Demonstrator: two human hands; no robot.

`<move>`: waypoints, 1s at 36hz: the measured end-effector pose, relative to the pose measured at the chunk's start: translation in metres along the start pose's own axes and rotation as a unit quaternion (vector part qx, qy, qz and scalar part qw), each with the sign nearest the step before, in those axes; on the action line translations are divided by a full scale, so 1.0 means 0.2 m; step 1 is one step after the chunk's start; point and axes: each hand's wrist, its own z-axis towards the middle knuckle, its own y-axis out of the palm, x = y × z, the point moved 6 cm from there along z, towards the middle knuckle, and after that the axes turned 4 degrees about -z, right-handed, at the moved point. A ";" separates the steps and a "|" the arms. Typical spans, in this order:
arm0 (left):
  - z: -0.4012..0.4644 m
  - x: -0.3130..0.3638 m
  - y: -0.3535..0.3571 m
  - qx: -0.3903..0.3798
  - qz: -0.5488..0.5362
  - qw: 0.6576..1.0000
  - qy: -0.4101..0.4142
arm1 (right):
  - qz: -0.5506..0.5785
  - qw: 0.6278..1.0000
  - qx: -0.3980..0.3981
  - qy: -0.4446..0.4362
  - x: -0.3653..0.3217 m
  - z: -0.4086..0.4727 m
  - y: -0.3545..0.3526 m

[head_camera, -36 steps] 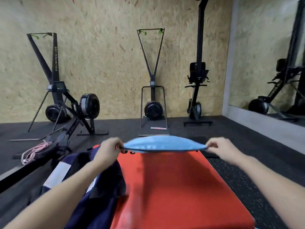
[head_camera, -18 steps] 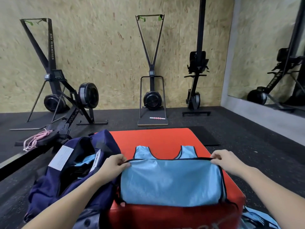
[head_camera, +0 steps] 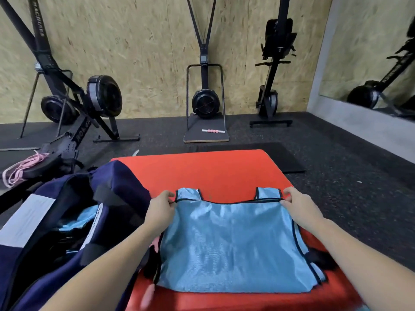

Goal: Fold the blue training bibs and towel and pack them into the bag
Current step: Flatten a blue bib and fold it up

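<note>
A light blue training bib [head_camera: 231,245] with black trim lies folded in half on the red box [head_camera: 202,171], its two shoulder straps poking out past the folded edge. My left hand [head_camera: 160,212] pinches the far left corner of the folded edge. My right hand [head_camera: 298,207] pinches the far right corner. To the left stands the open navy bag [head_camera: 112,187], with light blue fabric [head_camera: 78,221] showing inside it.
Rowing and ski machines [head_camera: 205,102] stand along the chipboard wall. A pink rope [head_camera: 20,169] lies on the dark rubber floor at the left. A black mat [head_camera: 285,158] lies behind the box. A mirror [head_camera: 377,52] covers the right wall.
One second ago both hands held the bib stretched in the air above the box. They brought it down and laid it folded on the box, straps just past the fold.
</note>
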 end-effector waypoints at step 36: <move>0.12 -0.22 0.19 0.019 0.007 0.999 -0.049 | 0.141 0.988 -0.056 -0.025 0.25 0.21 0.18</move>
